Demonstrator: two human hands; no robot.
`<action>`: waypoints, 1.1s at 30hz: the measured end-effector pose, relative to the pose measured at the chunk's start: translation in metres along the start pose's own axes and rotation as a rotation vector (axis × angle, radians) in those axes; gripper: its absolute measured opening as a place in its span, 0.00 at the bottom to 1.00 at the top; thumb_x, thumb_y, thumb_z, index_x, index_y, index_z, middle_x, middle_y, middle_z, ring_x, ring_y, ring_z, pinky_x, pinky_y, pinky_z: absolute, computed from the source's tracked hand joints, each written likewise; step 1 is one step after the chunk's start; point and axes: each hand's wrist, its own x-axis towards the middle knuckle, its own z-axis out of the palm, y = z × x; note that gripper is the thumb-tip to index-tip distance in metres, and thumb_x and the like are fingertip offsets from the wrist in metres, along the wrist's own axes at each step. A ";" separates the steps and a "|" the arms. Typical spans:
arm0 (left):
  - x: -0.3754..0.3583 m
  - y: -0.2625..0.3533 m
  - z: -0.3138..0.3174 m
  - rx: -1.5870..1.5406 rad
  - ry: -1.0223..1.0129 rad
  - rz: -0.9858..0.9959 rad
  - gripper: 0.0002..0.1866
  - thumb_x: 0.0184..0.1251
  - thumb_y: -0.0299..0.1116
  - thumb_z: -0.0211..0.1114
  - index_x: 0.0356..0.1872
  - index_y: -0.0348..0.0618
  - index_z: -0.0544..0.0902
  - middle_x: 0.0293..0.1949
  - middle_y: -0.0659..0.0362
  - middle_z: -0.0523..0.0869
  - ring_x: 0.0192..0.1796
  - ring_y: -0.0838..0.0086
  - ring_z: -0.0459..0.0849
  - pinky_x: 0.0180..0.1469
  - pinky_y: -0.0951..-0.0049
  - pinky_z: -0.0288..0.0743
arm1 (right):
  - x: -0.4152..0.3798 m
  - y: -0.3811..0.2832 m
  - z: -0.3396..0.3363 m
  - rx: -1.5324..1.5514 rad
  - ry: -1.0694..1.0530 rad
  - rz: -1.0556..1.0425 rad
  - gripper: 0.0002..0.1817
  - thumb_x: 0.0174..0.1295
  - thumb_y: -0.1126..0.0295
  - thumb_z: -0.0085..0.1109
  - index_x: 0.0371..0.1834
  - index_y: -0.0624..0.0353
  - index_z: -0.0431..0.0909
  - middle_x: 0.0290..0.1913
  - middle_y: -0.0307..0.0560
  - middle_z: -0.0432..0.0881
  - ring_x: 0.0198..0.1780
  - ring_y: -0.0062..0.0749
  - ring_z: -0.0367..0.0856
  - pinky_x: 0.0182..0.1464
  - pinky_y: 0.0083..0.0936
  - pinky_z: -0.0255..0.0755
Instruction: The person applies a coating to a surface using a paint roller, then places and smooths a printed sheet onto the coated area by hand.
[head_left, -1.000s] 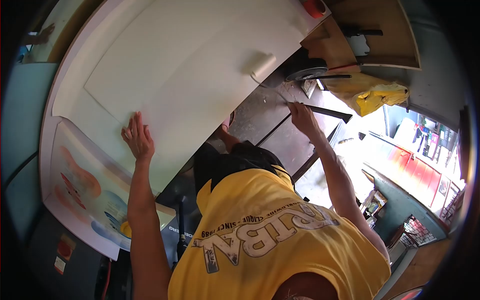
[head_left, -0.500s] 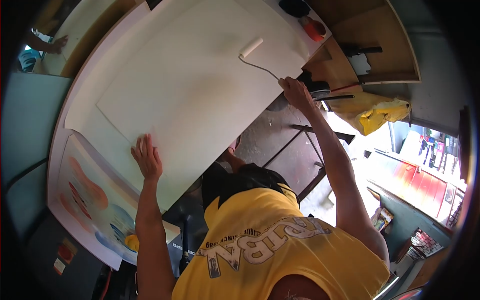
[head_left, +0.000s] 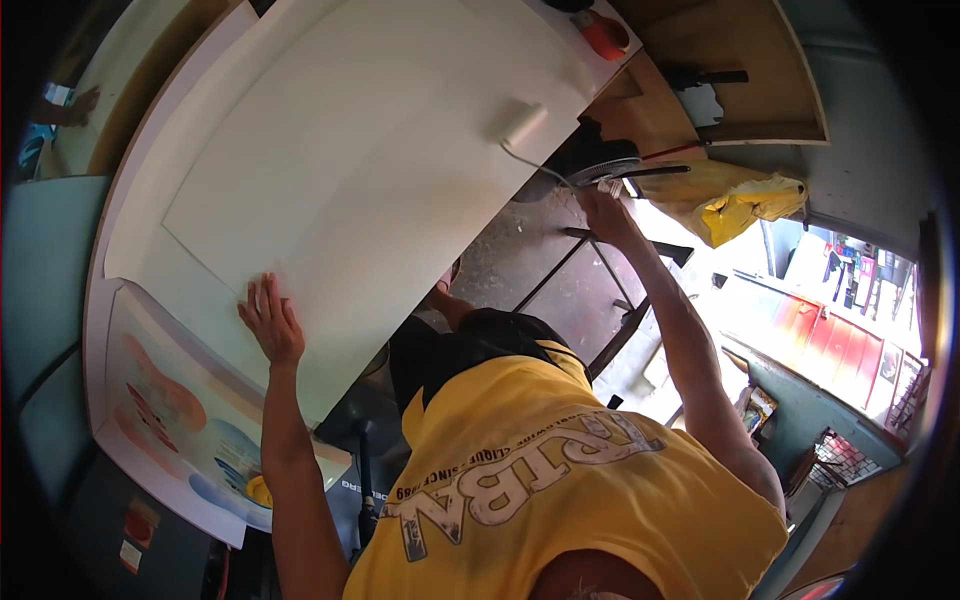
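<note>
My left hand point(head_left: 271, 318) lies on the large white sheet point(head_left: 330, 190) near its lower left part, with the fingers extended. Wrapped round the handle end of a paint roller point(head_left: 525, 126) is my right hand point(head_left: 605, 213), just beyond the sheet's right edge. The roller's white sleeve is over the sheet, and its thin bent wire frame runs back to my right hand. The handle itself is mostly hidden in my fingers. A printed sheet point(head_left: 170, 400) with orange and blue shapes shows at the lower left.
An orange-red object point(head_left: 605, 36) sits at the table's top right corner. A fan point(head_left: 600, 170) and dark metal legs point(head_left: 575, 262) stand beyond the right edge. A yellow bag point(head_left: 745, 205) is at the right. A reflected hand point(head_left: 80, 107) shows at the upper left.
My right hand and the roller have moved down toward the sheet's right edge. The whole view has shifted slightly. My left hand stays in place on the sheet.
</note>
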 end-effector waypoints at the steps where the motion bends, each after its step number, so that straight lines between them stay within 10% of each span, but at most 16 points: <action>1: 0.001 0.000 0.000 0.003 -0.003 -0.006 0.30 0.78 0.33 0.52 0.80 0.49 0.61 0.79 0.58 0.65 0.81 0.54 0.57 0.79 0.34 0.42 | -0.018 0.001 -0.009 0.000 -0.030 0.081 0.13 0.73 0.64 0.53 0.43 0.63 0.81 0.36 0.68 0.85 0.46 0.61 0.86 0.47 0.48 0.77; 8: 0.001 0.000 -0.001 0.020 -0.009 -0.021 0.30 0.78 0.33 0.52 0.80 0.49 0.62 0.78 0.58 0.65 0.81 0.54 0.57 0.79 0.34 0.42 | -0.053 0.030 -0.042 -0.030 -0.004 0.032 0.13 0.76 0.65 0.50 0.42 0.63 0.80 0.36 0.63 0.85 0.41 0.60 0.86 0.45 0.45 0.78; 12: 0.002 0.000 -0.001 0.014 -0.018 -0.016 0.30 0.78 0.33 0.52 0.79 0.48 0.62 0.78 0.58 0.65 0.81 0.53 0.57 0.79 0.33 0.42 | 0.032 0.016 -0.032 -0.197 0.196 -0.336 0.13 0.72 0.65 0.51 0.39 0.63 0.79 0.41 0.66 0.84 0.45 0.62 0.84 0.42 0.51 0.76; 21: 0.002 0.002 -0.003 0.033 -0.034 -0.009 0.29 0.79 0.35 0.50 0.79 0.47 0.62 0.78 0.57 0.65 0.81 0.53 0.57 0.79 0.33 0.42 | 0.150 -0.057 -0.029 -0.219 0.050 -0.277 0.10 0.70 0.66 0.50 0.39 0.61 0.78 0.34 0.57 0.82 0.35 0.55 0.83 0.39 0.45 0.80; 31: 0.001 -0.001 0.000 0.033 -0.023 0.016 0.28 0.80 0.36 0.49 0.79 0.45 0.64 0.79 0.56 0.64 0.81 0.52 0.57 0.78 0.33 0.42 | 0.098 0.067 0.001 -0.357 0.176 -0.617 0.15 0.75 0.61 0.46 0.39 0.62 0.75 0.29 0.56 0.81 0.28 0.50 0.84 0.31 0.44 0.77; 33: 0.001 -0.002 0.001 0.031 -0.030 0.004 0.28 0.80 0.35 0.49 0.79 0.45 0.64 0.79 0.56 0.63 0.81 0.52 0.57 0.78 0.33 0.42 | 0.060 0.055 -0.029 -0.144 -0.225 -0.073 0.10 0.72 0.66 0.48 0.45 0.60 0.77 0.35 0.57 0.82 0.34 0.49 0.85 0.36 0.43 0.78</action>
